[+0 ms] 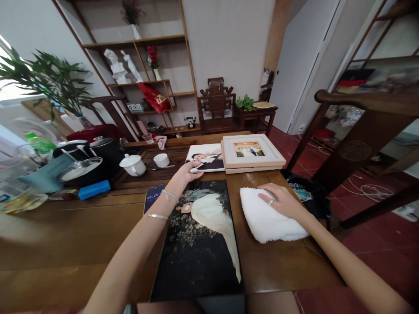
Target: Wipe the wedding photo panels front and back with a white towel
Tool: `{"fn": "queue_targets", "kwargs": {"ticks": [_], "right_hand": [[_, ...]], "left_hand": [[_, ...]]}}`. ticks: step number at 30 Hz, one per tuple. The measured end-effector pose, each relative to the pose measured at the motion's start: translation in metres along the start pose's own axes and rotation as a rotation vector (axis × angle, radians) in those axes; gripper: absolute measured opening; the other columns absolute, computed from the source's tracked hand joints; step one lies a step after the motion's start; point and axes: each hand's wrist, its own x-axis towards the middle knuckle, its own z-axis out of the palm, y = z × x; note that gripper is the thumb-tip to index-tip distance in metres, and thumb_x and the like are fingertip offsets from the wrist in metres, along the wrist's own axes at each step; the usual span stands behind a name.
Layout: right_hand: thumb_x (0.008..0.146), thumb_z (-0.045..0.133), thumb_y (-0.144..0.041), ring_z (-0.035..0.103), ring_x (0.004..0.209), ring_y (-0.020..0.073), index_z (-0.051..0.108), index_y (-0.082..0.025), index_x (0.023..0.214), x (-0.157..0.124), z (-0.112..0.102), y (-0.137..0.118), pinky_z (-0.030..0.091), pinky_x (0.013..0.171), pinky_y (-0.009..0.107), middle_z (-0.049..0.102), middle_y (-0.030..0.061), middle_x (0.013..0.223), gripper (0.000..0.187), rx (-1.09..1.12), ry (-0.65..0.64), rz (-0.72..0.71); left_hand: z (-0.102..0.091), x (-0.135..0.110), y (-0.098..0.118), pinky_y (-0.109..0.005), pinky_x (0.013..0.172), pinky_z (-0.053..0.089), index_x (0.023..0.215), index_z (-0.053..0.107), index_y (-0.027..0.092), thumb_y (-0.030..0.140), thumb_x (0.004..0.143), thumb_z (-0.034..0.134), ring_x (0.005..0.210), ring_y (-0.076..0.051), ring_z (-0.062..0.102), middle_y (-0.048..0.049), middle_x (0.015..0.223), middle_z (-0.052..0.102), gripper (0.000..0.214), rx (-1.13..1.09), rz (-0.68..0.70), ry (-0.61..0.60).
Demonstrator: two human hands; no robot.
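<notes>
Head view: the white-edged print lies face up near the centre of the frame, and my left hand grips its near left corner, fingers over the face and thumb at the edge. I judge that a drag from this corner could smear the printed face or scrape the print against the stacked picture frames close on its right; whether the two touch, I cannot tell.

Below it, at lower centre, lies the large dark photo panel, glossy and face up. Its near end reaches the table's front edge, so a push from my body could shift it, and a print dropped from my grip could scratch its surface.

Right of centre, my right hand rests open, palm down, on the folded white cloth. Grit caught in the pile, if any, would mark a gloss surface; a sweep to the right could carry the cloth off the table towards the black container.

Left of centre, my forearm partly covers the phone; a low elbow could knock it. Farther out stand the small white cup and the lidded white bowl, both exposed to a wide leftward swing.
</notes>
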Motion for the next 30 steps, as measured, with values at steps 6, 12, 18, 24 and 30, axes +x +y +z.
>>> {"fn": "queue_targets", "kwargs": {"ticks": [6, 12, 18, 24, 30], "right_hand": [[0.091, 0.05, -0.038, 0.062, 0.103, 0.027, 0.064, -0.021, 0.11, -0.004, 0.001, 0.001, 0.047, 0.091, 0.045, 0.068, 0.0095, 0.109, 0.029, -0.016, 0.019, -0.031], [0.089, 0.055, -0.035, 0.051, 0.121, 0.0276, 0.056, -0.021, 0.123, -0.01, -0.002, -0.006, 0.039, 0.103, 0.049, 0.061, 0.0116, 0.125, 0.037, -0.04, 0.149, -0.179], [0.072, 0.072, -0.052, 0.037, 0.134, 0.0336, 0.041, -0.027, 0.141, -0.05, -0.019, -0.028, 0.036, 0.107, 0.054, 0.046, 0.0122, 0.143, 0.079, -0.125, -0.164, -0.215], [0.072, 0.058, -0.014, 0.027, 0.141, 0.0286, 0.025, -0.029, 0.15, -0.071, -0.012, -0.019, 0.026, 0.113, 0.055, 0.033, 0.0064, 0.153, 0.086, -0.236, -0.214, -0.242], [0.069, 0.048, -0.013, 0.065, 0.103, 0.0276, 0.063, -0.024, 0.117, -0.05, -0.023, -0.012, 0.052, 0.088, 0.044, 0.069, 0.0084, 0.116, 0.051, -0.258, 0.025, -0.249]], "left_hand": [[-0.001, -0.028, -0.017, -0.035, 0.084, 0.056, 0.098, 0.059, 0.009, 0.002, 0.085, 0.052, 0.1, -0.025, 0.065, -0.0194, 0.101, 0.062, 0.017, 0.11, 0.051, -0.054], [-0.043, -0.131, -0.086, -0.046, 0.112, 0.033, 0.098, 0.069, 0.02, 0.017, 0.071, 0.075, 0.124, -0.03, 0.05, -0.0119, 0.119, 0.062, 0.027, 0.569, 0.45, -0.382], [-0.107, -0.191, -0.156, -0.066, 0.111, 0.018, 0.148, 0.028, 0.026, 0.061, 0.051, 0.082, 0.144, -0.045, 0.003, -0.0154, 0.159, 0.011, 0.116, 1.611, 0.854, -0.652], [-0.124, -0.184, -0.159, -0.063, 0.114, 0.015, 0.148, 0.026, 0.028, 0.048, 0.067, 0.077, 0.145, -0.041, 0.002, -0.011, 0.16, 0.008, 0.098, 1.783, 0.961, -0.679], [-0.137, -0.195, -0.136, -0.061, 0.116, 0.007, 0.148, 0.028, 0.027, 0.021, 0.054, 0.077, 0.145, -0.04, 0.002, -0.0086, 0.16, 0.008, 0.106, 1.823, 0.896, -0.925]]}}
